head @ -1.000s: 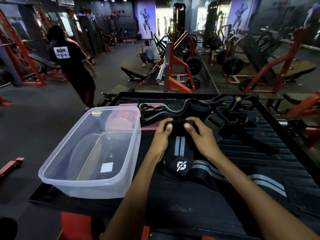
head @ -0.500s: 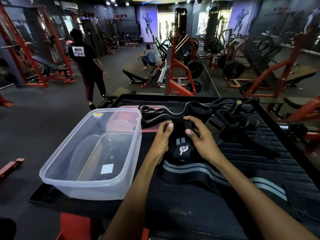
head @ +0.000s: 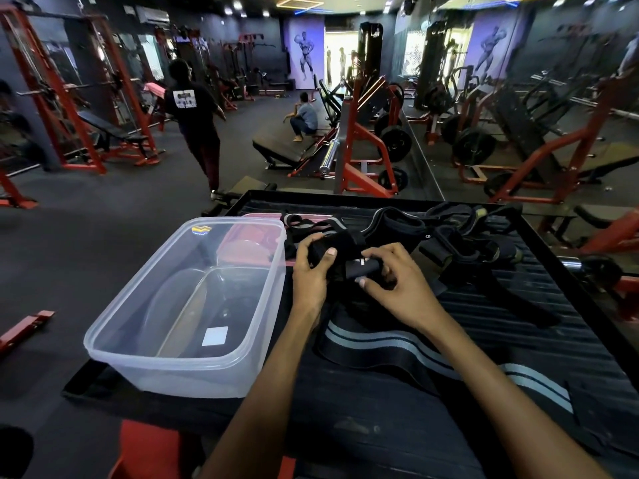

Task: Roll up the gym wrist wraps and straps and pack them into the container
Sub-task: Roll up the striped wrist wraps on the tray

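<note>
Head cam, looking down over both forearms at a black ribbed table [head: 518, 340]. Nearest me, the loose tail of the wrist wrap [head: 397, 350], black with pale stripes, trails flat across the tabletop toward the right. Follow it up and the rolled end sits between both hands: left hand [head: 311, 274] curls round the left side of the roll with the thumb on top, right hand [head: 394, 285] pinches the right end with thumb and fingers. So both hands are close together, clamped on that same wrap just above the table. Just left of them the clear plastic container [head: 145, 347] sits open on the table's left part, no wraps in it. Behind the hands lies a tangled pile of black straps [head: 460, 236], and a red lid [head: 249, 236] is behind the container. Further off, gym floor with red racks [head: 363, 157] and a person in a black tee [head: 197, 122] walking.
</note>
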A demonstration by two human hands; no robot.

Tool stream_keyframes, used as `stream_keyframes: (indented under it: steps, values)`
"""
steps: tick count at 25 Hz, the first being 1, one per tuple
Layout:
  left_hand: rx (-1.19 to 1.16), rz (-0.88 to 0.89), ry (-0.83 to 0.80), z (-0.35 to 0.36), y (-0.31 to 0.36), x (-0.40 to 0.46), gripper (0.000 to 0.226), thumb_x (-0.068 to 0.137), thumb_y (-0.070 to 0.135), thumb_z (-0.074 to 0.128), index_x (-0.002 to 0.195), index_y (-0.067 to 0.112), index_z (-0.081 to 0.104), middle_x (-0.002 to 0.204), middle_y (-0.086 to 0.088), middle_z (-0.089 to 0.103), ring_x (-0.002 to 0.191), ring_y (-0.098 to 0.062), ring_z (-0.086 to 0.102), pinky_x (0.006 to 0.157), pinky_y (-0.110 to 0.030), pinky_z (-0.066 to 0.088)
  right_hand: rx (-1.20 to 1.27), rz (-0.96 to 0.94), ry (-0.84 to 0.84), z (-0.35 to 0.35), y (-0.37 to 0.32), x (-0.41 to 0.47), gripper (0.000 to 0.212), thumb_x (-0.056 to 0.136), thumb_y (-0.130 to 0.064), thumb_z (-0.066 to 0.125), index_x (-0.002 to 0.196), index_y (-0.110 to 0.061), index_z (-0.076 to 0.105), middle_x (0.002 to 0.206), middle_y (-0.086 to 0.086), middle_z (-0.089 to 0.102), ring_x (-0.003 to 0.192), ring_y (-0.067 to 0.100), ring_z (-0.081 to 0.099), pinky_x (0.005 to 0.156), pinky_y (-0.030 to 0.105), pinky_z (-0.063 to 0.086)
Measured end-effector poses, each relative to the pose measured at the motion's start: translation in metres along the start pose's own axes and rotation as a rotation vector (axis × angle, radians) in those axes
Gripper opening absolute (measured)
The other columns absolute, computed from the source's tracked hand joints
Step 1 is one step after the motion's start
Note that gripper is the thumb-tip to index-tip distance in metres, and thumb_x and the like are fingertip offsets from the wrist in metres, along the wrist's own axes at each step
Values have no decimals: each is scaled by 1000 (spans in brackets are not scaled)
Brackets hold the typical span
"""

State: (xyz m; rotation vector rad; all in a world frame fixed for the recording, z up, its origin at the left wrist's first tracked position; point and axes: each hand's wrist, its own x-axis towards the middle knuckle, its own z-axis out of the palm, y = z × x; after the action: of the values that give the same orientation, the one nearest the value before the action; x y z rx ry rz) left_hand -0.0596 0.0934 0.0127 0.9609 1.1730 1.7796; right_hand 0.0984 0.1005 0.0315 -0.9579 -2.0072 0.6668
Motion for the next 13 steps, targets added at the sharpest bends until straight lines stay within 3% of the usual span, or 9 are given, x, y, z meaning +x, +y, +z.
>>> stream_keyframes:
  steps: [3, 6, 9, 13]
  values:
    - [-2, 29, 10, 1, -2, -1, 29, 82, 18, 66, 103, 36, 60, 109, 4, 65, 101, -21, 64, 90, -43, 51, 22, 153, -2, 1, -2, 1, 33, 87, -31, 64, 115, -13, 62, 103, -3, 50, 89, 1, 51, 86, 25, 47]
    - [-23, 0, 21, 7, -1, -7, 27, 89, 11, 61, 100, 35, 59, 82, 18, 69, 76, -13, 58, 74, -42, 43, -109, 240, -57, 3, 1, 3, 49, 81, -27, 71, 125, -11, 55, 104, -2, 47, 93, 8, 46, 80, 16, 36]
    - [-76, -58, 60, 8, 1, -8, 21, 90, 13, 60, 99, 32, 57, 92, 13, 67, 83, -11, 62, 76, -43, 47, -74, 258, -66, 1, 3, 5, 50, 74, -22, 79, 118, -10, 59, 104, 0, 45, 94, 8, 44, 71, 6, 33]
    - [83, 56, 95, 9, -1, -9, 29, 84, 9, 65, 101, 31, 57, 103, 11, 62, 98, -14, 61, 89, -40, 50, -83, 172, -57, 4, 7, 3, 29, 68, -10, 81, 81, -14, 56, 99, 2, 46, 84, 9, 46, 72, 6, 34]
